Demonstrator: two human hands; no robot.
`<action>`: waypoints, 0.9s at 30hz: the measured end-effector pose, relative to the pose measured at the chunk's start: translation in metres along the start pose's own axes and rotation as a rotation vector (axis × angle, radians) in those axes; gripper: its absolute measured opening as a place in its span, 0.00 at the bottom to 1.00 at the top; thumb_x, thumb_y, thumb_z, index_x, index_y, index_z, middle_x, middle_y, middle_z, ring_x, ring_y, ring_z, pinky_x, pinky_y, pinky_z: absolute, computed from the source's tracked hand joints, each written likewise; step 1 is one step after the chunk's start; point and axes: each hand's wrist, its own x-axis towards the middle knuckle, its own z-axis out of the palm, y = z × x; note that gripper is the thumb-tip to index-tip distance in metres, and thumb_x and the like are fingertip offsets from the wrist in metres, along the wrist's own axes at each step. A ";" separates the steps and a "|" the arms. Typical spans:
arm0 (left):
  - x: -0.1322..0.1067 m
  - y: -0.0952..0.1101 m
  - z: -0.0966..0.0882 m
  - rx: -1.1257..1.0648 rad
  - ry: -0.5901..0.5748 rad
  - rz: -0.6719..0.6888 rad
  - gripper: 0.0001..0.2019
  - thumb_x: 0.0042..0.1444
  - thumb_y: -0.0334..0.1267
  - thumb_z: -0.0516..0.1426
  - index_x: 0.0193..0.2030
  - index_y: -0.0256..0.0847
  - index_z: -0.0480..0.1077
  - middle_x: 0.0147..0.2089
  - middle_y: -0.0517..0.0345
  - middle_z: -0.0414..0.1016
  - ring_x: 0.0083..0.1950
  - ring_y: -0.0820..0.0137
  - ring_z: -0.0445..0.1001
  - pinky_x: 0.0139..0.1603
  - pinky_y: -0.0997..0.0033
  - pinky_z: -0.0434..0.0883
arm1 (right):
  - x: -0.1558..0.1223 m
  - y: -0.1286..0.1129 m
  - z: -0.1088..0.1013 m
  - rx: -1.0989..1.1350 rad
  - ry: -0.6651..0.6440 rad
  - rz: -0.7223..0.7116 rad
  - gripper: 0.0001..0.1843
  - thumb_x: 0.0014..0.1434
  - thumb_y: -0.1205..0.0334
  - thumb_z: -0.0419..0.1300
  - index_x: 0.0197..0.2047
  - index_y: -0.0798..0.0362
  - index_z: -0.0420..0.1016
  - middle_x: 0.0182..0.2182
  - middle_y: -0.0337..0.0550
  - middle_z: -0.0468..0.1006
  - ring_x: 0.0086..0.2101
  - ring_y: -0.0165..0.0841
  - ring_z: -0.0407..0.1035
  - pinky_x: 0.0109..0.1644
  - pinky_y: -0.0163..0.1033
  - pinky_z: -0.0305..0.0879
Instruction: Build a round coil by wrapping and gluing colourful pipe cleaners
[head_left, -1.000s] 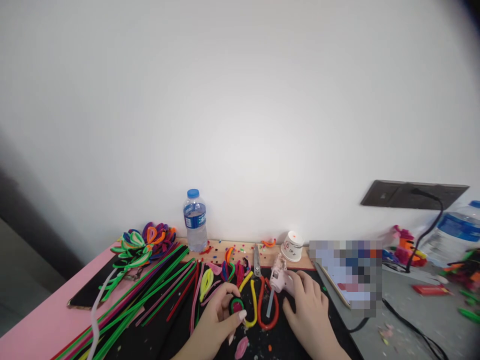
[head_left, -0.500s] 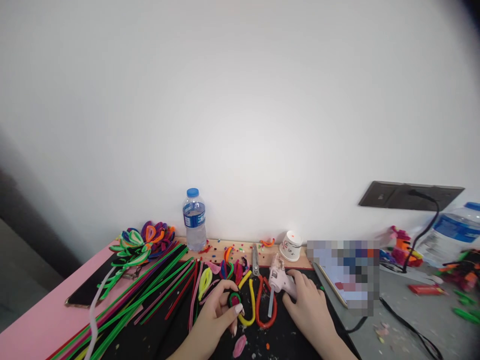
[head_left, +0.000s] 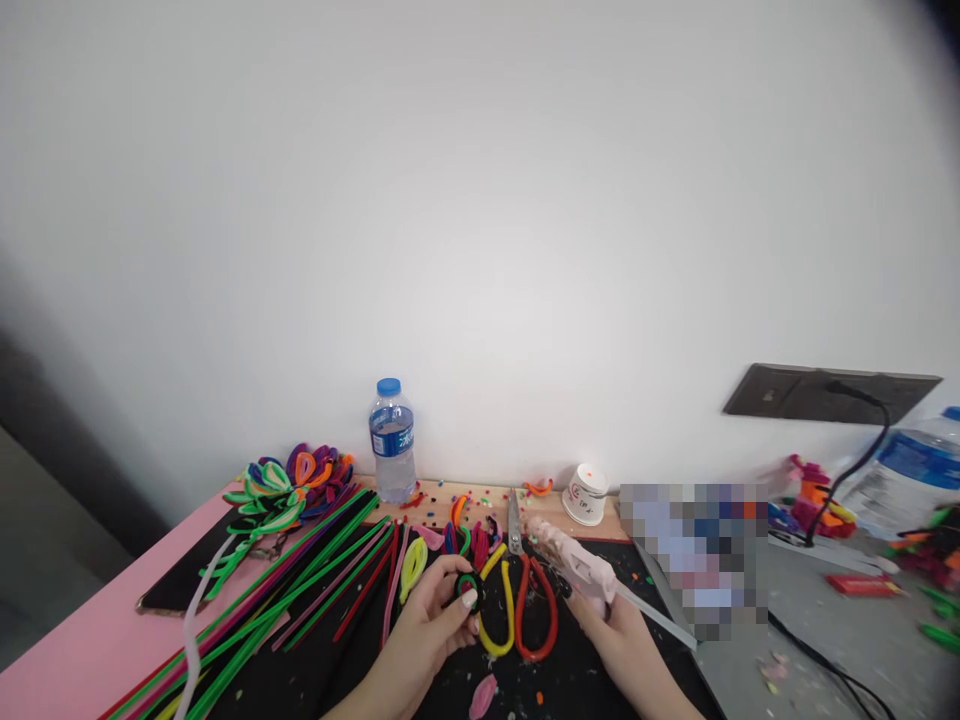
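Observation:
A small coiled piece of pipe cleaner (head_left: 468, 588), dark with green and a pinkish-red middle, is pinched in the fingers of my left hand (head_left: 431, 622). My right hand (head_left: 619, 640) is wrapped round the handle of a pale pink glue gun (head_left: 577, 562), its nozzle pointing to the upper left and a glue stick jutting out of its back. Between the hands lie scissors (head_left: 537, 625) with one yellow and one red handle, blades toward the wall. A pink looped petal (head_left: 483, 696) rests on the black mat (head_left: 555, 685) below them.
Long pipe cleaners (head_left: 300, 580) spread over the left side, beside a bundle of looped flowers (head_left: 300, 485). A water bottle (head_left: 393, 450) and a paper cup (head_left: 585, 495) stand near the wall. At right are a blurred-out screen (head_left: 697, 560) and a black cable (head_left: 825, 660).
My right hand has picked up the glue gun from the mat and turned it, so the glue stick now points to the lower right. My left hand keeps its pinch on the coil.

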 end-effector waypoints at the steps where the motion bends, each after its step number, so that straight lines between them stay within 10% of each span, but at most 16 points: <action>1: 0.000 0.001 0.000 -0.023 0.010 -0.010 0.19 0.43 0.46 0.67 0.38 0.45 0.67 0.29 0.66 0.66 0.27 0.78 0.67 0.31 0.75 0.64 | -0.002 0.002 0.002 0.056 0.014 0.050 0.21 0.53 0.51 0.61 0.45 0.56 0.75 0.45 0.52 0.80 0.45 0.47 0.71 0.51 0.48 0.66; 9: -0.004 0.009 0.000 -0.174 0.058 -0.088 0.19 0.40 0.44 0.69 0.38 0.45 0.69 0.29 0.68 0.63 0.25 0.82 0.63 0.29 0.78 0.61 | -0.012 0.013 0.018 0.328 -0.144 0.311 0.28 0.43 0.39 0.65 0.34 0.56 0.72 0.17 0.35 0.70 0.21 0.32 0.66 0.26 0.37 0.65; 27: -0.003 0.010 0.002 -0.204 0.027 -0.120 0.19 0.39 0.42 0.70 0.37 0.43 0.71 0.27 0.68 0.63 0.22 0.84 0.60 0.27 0.79 0.58 | -0.012 0.001 0.020 0.297 -0.252 0.337 0.28 0.43 0.35 0.62 0.28 0.53 0.66 0.15 0.30 0.63 0.17 0.27 0.56 0.24 0.33 0.55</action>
